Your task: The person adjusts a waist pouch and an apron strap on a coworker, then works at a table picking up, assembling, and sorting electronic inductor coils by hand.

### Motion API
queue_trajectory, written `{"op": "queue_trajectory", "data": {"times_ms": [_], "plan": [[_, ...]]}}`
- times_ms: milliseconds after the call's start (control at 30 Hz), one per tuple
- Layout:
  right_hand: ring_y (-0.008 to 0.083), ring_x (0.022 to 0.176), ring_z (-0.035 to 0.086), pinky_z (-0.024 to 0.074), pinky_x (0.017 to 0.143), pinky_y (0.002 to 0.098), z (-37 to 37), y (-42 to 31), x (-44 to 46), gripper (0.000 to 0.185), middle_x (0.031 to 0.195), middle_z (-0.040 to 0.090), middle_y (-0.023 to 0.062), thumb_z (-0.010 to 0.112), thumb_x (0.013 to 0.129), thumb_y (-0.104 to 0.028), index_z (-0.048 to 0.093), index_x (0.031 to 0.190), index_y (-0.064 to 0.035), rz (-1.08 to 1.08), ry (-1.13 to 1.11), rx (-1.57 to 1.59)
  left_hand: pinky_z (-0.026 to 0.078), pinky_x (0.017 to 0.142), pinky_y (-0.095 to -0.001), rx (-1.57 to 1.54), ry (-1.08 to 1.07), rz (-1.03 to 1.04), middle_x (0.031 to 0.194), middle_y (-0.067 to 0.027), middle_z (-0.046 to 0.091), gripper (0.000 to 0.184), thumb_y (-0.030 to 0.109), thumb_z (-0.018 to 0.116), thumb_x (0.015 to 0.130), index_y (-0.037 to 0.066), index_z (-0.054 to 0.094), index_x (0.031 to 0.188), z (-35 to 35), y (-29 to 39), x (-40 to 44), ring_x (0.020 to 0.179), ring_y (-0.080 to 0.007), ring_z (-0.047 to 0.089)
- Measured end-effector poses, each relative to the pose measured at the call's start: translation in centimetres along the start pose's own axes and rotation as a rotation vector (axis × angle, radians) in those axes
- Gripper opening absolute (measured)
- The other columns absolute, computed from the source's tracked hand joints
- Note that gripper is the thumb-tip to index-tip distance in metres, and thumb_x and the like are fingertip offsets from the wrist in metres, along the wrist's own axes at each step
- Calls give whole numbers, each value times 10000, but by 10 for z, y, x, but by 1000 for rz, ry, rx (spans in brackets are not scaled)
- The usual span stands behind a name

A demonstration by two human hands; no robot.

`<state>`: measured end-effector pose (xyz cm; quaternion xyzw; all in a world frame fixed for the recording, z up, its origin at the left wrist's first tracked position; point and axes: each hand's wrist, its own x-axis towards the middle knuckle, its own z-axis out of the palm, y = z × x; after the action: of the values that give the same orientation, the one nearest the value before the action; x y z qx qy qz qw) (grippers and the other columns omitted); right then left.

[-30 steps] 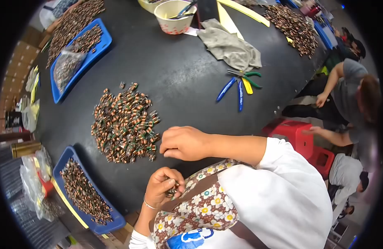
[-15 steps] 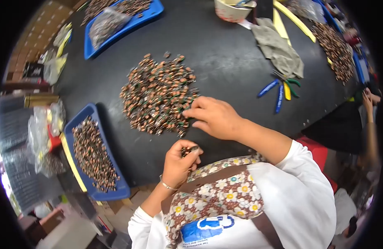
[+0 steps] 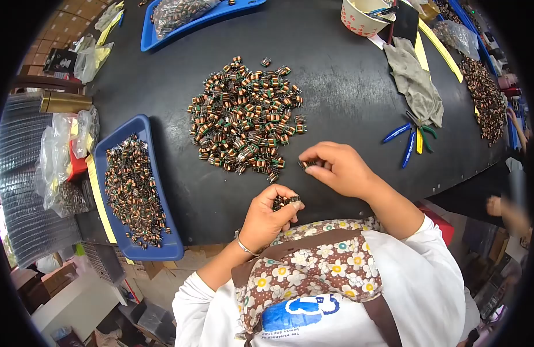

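A heap of small copper-wound coils (image 3: 244, 115) with green and dark parts lies in the middle of the black table. My left hand (image 3: 264, 220), with a bracelet at the wrist, is curled near the front edge around several coils (image 3: 285, 201), partly hidden by the fingers. Just right of the heap and apart from it, my right hand (image 3: 345, 170) pinches a coil (image 3: 306, 164) between thumb and fingers. The fingers hide part of that coil. Both hands are closed.
At the left stands a blue tray (image 3: 175, 246) of coils. Another blue tray (image 3: 235, 8) with a bagged batch sits at the back. Pliers (image 3: 408, 144), a grey cloth (image 3: 414, 81) and a patterned tub (image 3: 359, 23) are to the right. Another person's hand (image 3: 495, 206) shows far right.
My right hand has drawn back from the heap's edge, now with a coil in its fingertips. My left hand stays closed on its coils. The whole view has shifted a little.
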<state>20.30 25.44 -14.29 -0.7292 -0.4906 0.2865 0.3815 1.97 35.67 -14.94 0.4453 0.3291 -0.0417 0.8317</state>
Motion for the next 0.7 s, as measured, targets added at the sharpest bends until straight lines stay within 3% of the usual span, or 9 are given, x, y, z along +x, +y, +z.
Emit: {"op": "queue_trajectory", "data": {"times_ms": [67, 167, 200, 267, 333, 433, 500, 533, 700], "plan": [[94, 716, 577, 452, 630, 223, -1, 2, -6, 218, 844, 615, 47, 652, 772, -46, 623, 988, -43, 87, -70, 169, 413, 444, -193, -55, -42, -27, 852, -109, 603, 78, 28, 563, 854, 44, 505, 904, -1, 1, 0, 629, -106, 558], [114, 783, 601, 479, 679, 247, -2, 0, -12, 205, 895, 633, 60, 640, 791, -60, 614, 991, -27, 191, -157, 417, 426, 449, -208, -308, -160, -80, 864, -118, 594, 70, 68, 558, 860, 47, 505, 899, -5, 1, 1, 658, -138, 570], [70, 751, 561, 448, 672, 213, -2, -2, -14, 208, 888, 618, 20, 647, 785, -47, 620, 991, -32, 222, -182, 526, 426, 449, -208, -310, -159, -80, 864, -118, 594, 70, 68, 558, 860, 47, 505, 899, -5, 2, 1, 658, -138, 570], [71, 754, 560, 445, 677, 211, 0, -1, -16, 212, 885, 615, 19, 647, 786, -47, 617, 995, -31, 187, -194, 534, 442, 456, -222, -567, -247, -99, 855, -117, 583, 81, 103, 549, 864, 45, 505, 899, -6, 5, 0, 687, -165, 578], [71, 757, 559, 443, 682, 209, 0, -2, -17, 217, 882, 612, 17, 647, 786, -48, 615, 999, -30, 149, -206, 539, 449, 460, -225, -550, -249, -115, 845, -109, 580, 90, 117, 546, 868, 43, 505, 899, -8, 3, 1, 697, -166, 580], [88, 755, 573, 457, 670, 223, -2, -14, -16, 207, 869, 611, 27, 649, 774, -44, 624, 979, -41, 103, -224, 457, 457, 462, -226, -451, -202, -143, 833, -93, 577, 100, 122, 549, 871, 39, 510, 911, -6, 5, 1, 705, -162, 584], [148, 712, 594, 483, 639, 268, -3, -26, -16, 215, 849, 607, 45, 655, 748, -83, 620, 957, -47, 2, -225, 186, 459, 462, -223, -370, -155, -155, 831, -85, 577, 101, 114, 554, 871, 37, 514, 923, -3, 6, 1, 703, -157, 585], [217, 729, 596, 490, 649, 312, 1, -25, -18, 211, 855, 601, 51, 663, 726, -112, 620, 928, -67, -149, -164, 35, 446, 458, -205, -302, -128, -138, 852, -72, 583, 115, 110, 569, 870, 40, 518, 946, -2, 5, 1, 707, -136, 584], [263, 736, 599, 493, 649, 344, 6, -32, -21, 221, 828, 615, 48, 697, 695, -106, 648, 910, -107, -304, -90, -184, 427, 452, -175, -172, -82, -123, 844, -49, 592, 136, 83, 583, 866, 35, 537, 985, 0, 4, 0, 672, -96, 581]]}}
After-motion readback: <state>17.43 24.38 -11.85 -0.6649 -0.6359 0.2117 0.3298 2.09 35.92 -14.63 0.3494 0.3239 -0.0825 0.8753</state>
